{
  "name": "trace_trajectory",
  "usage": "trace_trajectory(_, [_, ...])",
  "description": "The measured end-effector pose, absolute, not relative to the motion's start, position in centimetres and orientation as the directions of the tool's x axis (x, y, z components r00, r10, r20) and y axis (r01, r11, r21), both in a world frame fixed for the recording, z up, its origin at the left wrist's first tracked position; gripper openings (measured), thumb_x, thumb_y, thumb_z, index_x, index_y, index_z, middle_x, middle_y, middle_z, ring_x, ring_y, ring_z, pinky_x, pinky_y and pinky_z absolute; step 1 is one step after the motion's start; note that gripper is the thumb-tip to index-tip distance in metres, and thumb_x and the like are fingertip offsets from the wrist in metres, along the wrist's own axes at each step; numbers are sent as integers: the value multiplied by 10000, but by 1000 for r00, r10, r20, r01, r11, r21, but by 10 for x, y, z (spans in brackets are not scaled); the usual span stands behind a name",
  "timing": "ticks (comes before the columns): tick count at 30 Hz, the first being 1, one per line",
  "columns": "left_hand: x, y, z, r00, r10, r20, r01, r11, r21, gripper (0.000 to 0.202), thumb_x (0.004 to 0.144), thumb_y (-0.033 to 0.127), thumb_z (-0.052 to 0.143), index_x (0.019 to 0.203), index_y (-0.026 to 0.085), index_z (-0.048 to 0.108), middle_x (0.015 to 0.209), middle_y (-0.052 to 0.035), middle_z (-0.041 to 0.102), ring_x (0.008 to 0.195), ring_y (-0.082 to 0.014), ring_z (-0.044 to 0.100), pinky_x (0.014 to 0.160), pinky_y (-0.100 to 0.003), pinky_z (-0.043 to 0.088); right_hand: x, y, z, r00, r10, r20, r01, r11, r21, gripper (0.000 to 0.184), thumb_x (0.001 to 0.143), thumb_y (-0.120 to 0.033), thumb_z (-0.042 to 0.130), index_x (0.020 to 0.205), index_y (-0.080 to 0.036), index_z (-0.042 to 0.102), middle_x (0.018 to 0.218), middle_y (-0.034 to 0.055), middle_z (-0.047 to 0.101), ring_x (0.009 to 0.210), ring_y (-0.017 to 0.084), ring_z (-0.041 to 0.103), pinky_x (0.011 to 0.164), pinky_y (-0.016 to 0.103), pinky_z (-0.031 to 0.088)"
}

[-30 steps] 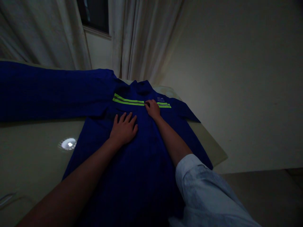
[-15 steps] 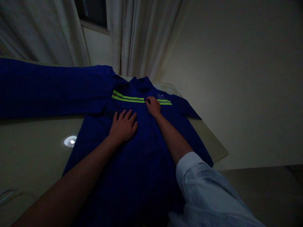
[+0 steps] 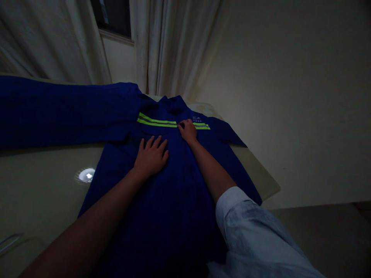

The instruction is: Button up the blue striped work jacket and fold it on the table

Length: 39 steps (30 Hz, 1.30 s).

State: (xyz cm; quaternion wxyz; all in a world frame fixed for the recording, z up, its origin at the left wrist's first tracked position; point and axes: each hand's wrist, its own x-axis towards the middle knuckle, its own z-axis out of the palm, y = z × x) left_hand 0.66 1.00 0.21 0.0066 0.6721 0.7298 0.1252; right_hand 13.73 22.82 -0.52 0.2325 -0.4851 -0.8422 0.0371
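A: Where was the jacket [image 3: 171,200]?

B: Flat on the table [image 3: 43,193], front up, collar [image 3: 174,103] toward the curtains [image 3: 162,42]. 2 green stripes [image 3: 156,121] ran across the chest. 1 sleeve [image 3: 63,112] stretched far out to the left over the tabletop; the other sleeve [image 3: 228,135] lay short on the right, toward the table's right edge.

A: And the hands?

B: The left hand [image 3: 151,156] lay palm down on the chest, fingers spread and flat, gripping nothing. The right hand [image 3: 188,132] was just beyond it, at the middle of the stripes, fingers curled in. Whether they pinched the cloth or a zip I could not tell; it was too dark.

A: Anything else near?

B: A round bright spot [image 3: 86,175] on the table left of the jacket body, apart from the cloth. A faint curved shape [image 3: 11,241] at the lower left corner, too dim to name. The person's pale rolled cuff [image 3: 249,227] covered the jacket's lower right part.

A: What stood in the way?

B: Only the 2 forearms, crossing the jacket from the near side. The outstretched sleeve took up the table's far left.

A: Edges and room?

B: The table's right corner [image 3: 269,189] sat just beside the jacket's hem. Past it, bare wall [image 3: 290,96] and floor [image 3: 333,231]. Bare tabletop lay left of the body, below the long sleeve.
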Motion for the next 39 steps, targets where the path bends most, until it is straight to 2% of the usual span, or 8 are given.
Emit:
trace_trajectory(13, [7,10,1,-90,982,165,980,58,190,619,1052,473,284,1593,225,456,1680,-111,411,1552,-385,328,1248,-669,193,132,216,1,-391,863,319,871,459,-174,297,1079,-342,494,1156,-196,741,1257,111,623,1049,239,653,871,333,504])
trace_trajectory(18, [7,10,2,-91,983,156,981,61,183,613,1053,477,293,1589,230,462,1681,-106,411,1552,-380,331,1251,-660,198,130,214,2,-368,868,334,884,438,-164,283,1085,-352,490,1200,-208,705,1278,115,605,1032,236,653,856,333,505])
trace_trajectory(22, [7,10,0,-90,981,171,981,57,186,607,1052,479,302,1585,239,465,1677,-107,417,1551,-375,335,1254,-659,186,133,215,2,-383,861,334,870,458,-181,287,1068,-403,528,1126,-210,733,1241,104,621,1019,235,657,846,330,518])
trace_trajectory(29, [7,10,1,-95,983,158,979,64,192,613,1051,478,296,1589,235,459,1685,-107,403,1562,-370,318,1258,-657,175,132,212,6,-398,861,316,868,465,-172,291,1074,-330,494,1107,-208,756,1248,102,614,1009,224,657,835,327,526])
trace_trajectory(35, [6,11,-1,-87,981,173,979,52,195,612,1051,475,303,1582,222,472,1676,-119,414,1549,-389,337,1248,-675,189,127,209,6,-431,846,315,876,475,-77,270,1085,-301,468,1200,-214,697,1260,125,634,1041,246,654,824,336,526])
trace_trajectory(39, [7,11,0,-91,981,173,980,56,193,611,1050,474,309,1585,225,470,1676,-114,416,1545,-389,343,1251,-668,188,120,207,12,-493,827,269,861,509,13,305,1077,-178,405,1255,-209,651,1182,169,678,1067,280,652,866,377,517])
